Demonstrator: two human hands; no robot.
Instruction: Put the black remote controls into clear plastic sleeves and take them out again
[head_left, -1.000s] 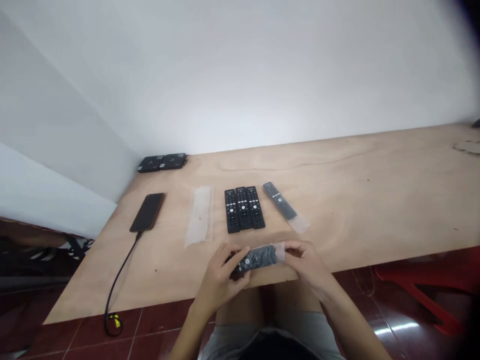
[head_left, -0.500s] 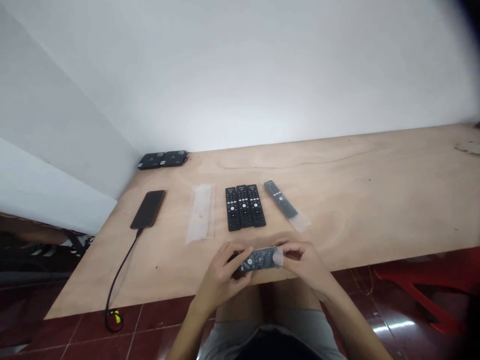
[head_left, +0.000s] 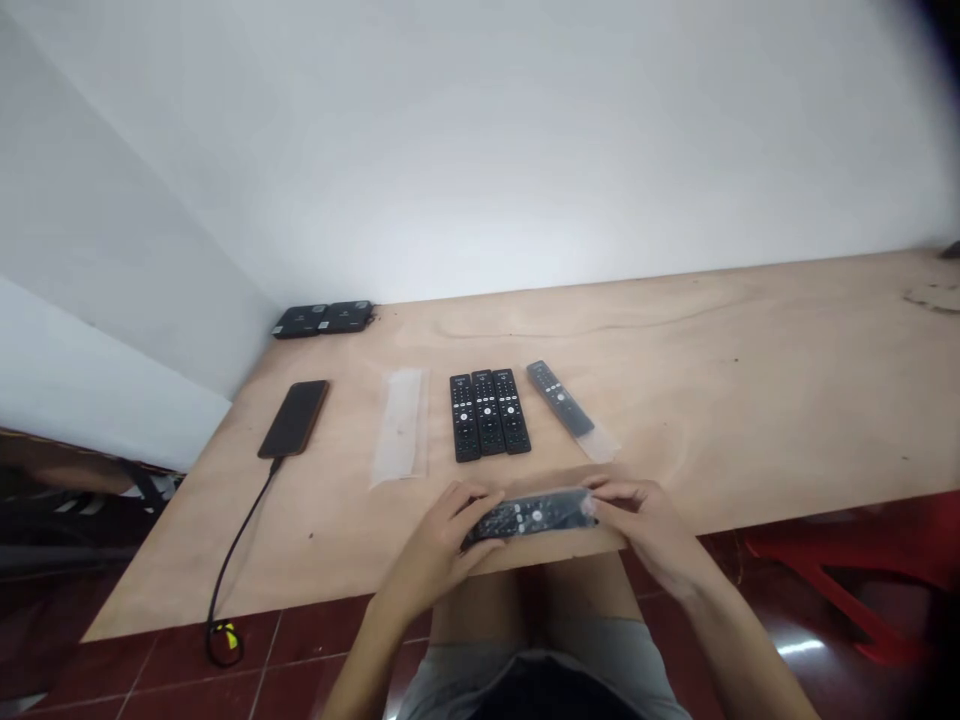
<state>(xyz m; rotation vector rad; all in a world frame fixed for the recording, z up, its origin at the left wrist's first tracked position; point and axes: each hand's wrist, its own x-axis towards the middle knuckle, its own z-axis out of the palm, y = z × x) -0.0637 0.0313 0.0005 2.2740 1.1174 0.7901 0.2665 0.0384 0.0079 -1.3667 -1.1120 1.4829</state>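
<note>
A black remote control point(head_left: 551, 512) in a clear plastic sleeve lies sideways between my two hands, just above the table's front edge. My left hand point(head_left: 454, 530) grips its left end between thumb and fingers. At the other end, my right hand point(head_left: 630, 510) pinches the sleeve around the remote's tip. Beyond them, three bare black remotes point(head_left: 489, 412) lie side by side. To their right rests another remote point(head_left: 559, 396) inside a sleeve, set at a slant. A flat translucent plastic sleeve point(head_left: 400, 425) lies to their left.
On the left of the wooden table point(head_left: 720, 400) lies a phone point(head_left: 295, 420) with a black cable point(head_left: 232, 560) hanging over the front edge. Two black boxes point(head_left: 324, 319) sit by the wall. A red stool point(head_left: 847, 570) stands at the lower right.
My right hand has moved to the right along with the sleeve's end. More of the remote now shows between my hands. The left hand has stayed nearly in place.
</note>
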